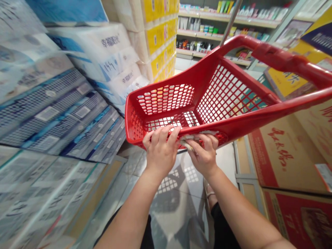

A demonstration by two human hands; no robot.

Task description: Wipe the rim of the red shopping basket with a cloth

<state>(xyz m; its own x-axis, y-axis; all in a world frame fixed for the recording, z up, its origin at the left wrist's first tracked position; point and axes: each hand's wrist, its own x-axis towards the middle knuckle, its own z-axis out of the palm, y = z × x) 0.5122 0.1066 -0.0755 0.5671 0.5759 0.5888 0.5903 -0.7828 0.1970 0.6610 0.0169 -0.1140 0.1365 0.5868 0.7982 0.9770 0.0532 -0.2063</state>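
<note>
A red plastic shopping basket [233,127] with lattice walls and a long handle sits tilted in front of me. Over its near rim lie the fingers of my left hand [161,148], gripping the edge. My right hand [205,152] pinches a crumpled whitish cloth [187,144] and presses it against the outside of the near wall, just below the rim. Part of the cloth is hidden behind my fingers. Through the holes in the basket's bottom, the floor shows.
Wrapped paper packs [114,45] and blue-grey packs [77,114] are stacked at left, with yellow packs [158,38] behind. Cardboard cartons [282,162] are piled at right. Shelves [249,22] of bottles and tubes stand at the back. My foot [211,195] is on the tiled floor [176,204].
</note>
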